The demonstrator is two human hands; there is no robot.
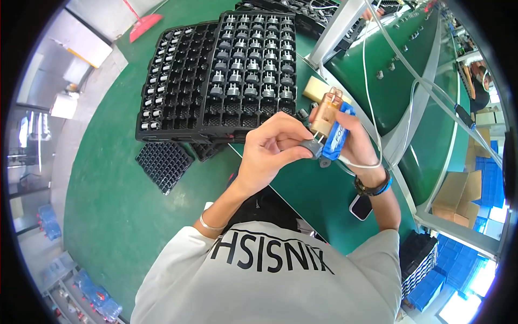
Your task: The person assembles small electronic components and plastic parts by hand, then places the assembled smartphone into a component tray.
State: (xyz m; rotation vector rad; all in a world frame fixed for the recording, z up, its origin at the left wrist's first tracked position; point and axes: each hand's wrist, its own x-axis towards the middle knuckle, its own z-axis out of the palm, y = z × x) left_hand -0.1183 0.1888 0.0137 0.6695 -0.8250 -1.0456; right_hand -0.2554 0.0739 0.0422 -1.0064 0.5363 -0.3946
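My left hand (275, 146) is closed in a pinch on a small dark grey plug (312, 148), whose metal pins point up and to the right. The pins meet the lower end of an amber, see-through block (326, 114); I cannot tell how far in they sit. Wrapped round that block is my right hand (356, 137), which also grips a blue strip-shaped piece (338, 132) along its side. A white cable (362, 165) runs beside the right wrist. Just under the held plug, another grey plug (324, 162) rests on the green table (302, 189).
A black tray (251, 120) with rows of grey plugs stands ahead on the left. Next to it is another black tray (186, 81) holding white-topped pieces. Beyond my hands are a yellow block (317, 88), a grey metal post (337, 32) and a green conveyor belt (350, 67). A phone (360, 207) lies at right.
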